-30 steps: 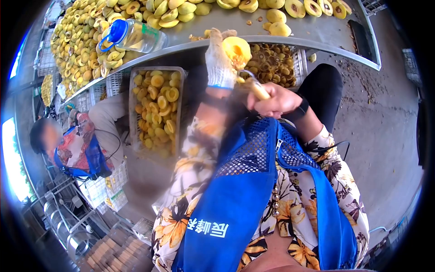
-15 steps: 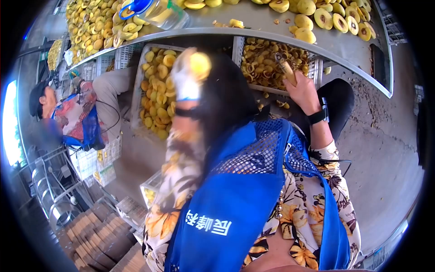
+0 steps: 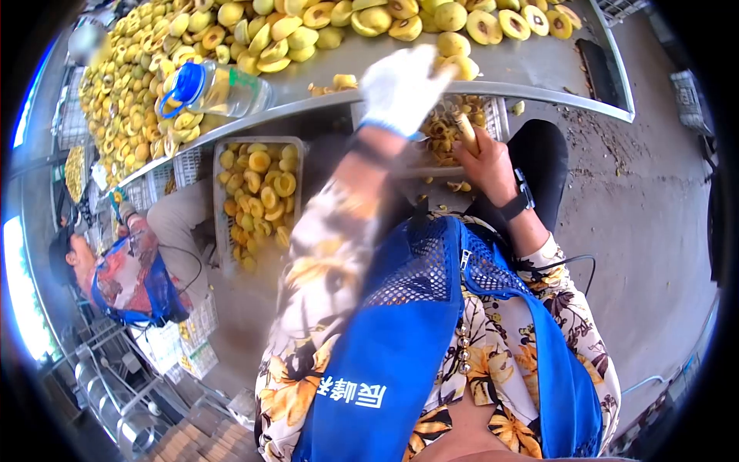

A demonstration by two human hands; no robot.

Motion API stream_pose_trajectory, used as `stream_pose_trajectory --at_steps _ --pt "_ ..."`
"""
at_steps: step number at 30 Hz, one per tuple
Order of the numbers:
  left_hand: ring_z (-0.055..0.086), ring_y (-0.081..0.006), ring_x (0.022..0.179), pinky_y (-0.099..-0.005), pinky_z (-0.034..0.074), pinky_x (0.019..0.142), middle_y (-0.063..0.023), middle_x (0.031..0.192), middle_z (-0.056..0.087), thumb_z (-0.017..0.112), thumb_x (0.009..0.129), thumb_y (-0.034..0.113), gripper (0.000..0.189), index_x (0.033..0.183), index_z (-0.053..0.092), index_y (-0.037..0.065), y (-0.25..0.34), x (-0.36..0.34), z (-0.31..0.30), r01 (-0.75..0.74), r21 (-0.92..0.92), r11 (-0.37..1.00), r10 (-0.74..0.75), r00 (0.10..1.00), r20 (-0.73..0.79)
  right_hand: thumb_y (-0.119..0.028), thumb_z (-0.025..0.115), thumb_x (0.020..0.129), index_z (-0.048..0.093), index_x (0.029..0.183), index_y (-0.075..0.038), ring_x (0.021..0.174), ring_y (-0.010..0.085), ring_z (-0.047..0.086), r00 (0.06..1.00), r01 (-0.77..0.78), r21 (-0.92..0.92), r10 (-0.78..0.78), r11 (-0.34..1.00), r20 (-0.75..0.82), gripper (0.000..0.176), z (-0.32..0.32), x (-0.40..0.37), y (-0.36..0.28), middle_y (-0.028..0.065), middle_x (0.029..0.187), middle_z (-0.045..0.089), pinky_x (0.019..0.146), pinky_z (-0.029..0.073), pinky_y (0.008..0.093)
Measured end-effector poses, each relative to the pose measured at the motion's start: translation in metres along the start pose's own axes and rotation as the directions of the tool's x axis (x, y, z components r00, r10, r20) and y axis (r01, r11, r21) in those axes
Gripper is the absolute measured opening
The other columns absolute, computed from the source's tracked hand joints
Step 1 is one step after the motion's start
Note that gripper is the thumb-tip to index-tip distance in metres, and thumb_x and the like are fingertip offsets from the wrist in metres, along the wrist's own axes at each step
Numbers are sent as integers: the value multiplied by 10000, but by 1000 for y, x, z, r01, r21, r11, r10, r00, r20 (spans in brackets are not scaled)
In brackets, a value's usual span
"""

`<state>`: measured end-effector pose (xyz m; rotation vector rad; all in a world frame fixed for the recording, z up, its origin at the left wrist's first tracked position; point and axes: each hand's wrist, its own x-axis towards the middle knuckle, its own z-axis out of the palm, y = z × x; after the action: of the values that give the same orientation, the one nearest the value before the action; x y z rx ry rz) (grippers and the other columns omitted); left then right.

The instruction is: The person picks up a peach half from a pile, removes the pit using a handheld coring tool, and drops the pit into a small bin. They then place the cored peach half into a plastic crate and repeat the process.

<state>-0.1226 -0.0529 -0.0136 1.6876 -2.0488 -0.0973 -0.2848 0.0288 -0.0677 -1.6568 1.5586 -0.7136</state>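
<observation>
My left hand (image 3: 400,88), in a blurred white glove, reaches over the metal table's edge (image 3: 523,94). Its fingers look apart, their tips right beside yellow fruit (image 3: 462,68) on the tabletop. Bare except for a dark wristband, my right hand (image 3: 489,163) is closed round a light wooden handle (image 3: 466,132); the tool's far end is hard to make out. It is above a crate of brownish fruit scraps (image 3: 443,145), just below the table edge. My left forearm crosses in front of that crate's left side.
Halved and whole fruit (image 3: 146,85) are heaped on the table, beside a blue-capped bottle (image 3: 231,91). A crate of yellow fruit (image 3: 258,196) stands below at the left. Another person (image 3: 135,266) sits farther left. My knee (image 3: 539,154) is at the right.
My left hand has moved right and up from above the yellow fruit crate to the tabletop fruit, and the piece it held is gone from it. My right hand still grips the handle. The view has shifted.
</observation>
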Motion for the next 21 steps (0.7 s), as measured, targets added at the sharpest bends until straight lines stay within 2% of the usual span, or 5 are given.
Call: stream_pose_trajectory --at_steps 5,8,10,13,21 --pt "627 -279 938 -418 507 773 -122 1012 650 631 725 390 378 1009 669 144 38 64 75 80 92 993 -116 851 511 -199 641 795 576 879 3 606 324 603 986 -33 47 40 998 -160 229 -25 -19 11 200 660 583 551 467 348" --pt "629 -276 916 -370 490 810 -101 965 669 653 697 379 412 990 664 90 20 58 62 98 -173 980 -27 928 371 -184 632 788 555 905 15 655 383 602 977 -57 56 67 997 -200 243 -27 -24 11 222 678 587 563 476 368" --pt "654 -196 683 -287 512 569 -115 828 668 621 769 334 371 975 646 26 8 39 39 220 -658 720 -102 971 214 -181 630 791 551 904 17 658 385 600 971 -48 63 62 997 -233 240 -29 -21 3 224 687 587 563 475 366" --pt "596 -166 504 -211 389 353 -111 721 637 478 899 351 382 1019 588 5 4 7 -15 525 -850 46 -337 809 482 -209 620 796 544 910 11 670 417 576 984 33 40 -25 999 -177 259 -27 -11 -14 239 695 580 565 468 401" --pt "612 -171 693 -285 512 612 -104 829 637 312 927 553 617 977 600 9 -21 -49 -14 519 -849 -104 -488 717 498 -199 627 802 500 894 -18 669 417 572 971 217 -104 -203 971 126 239 5 9 -41 230 683 574 560 444 448"
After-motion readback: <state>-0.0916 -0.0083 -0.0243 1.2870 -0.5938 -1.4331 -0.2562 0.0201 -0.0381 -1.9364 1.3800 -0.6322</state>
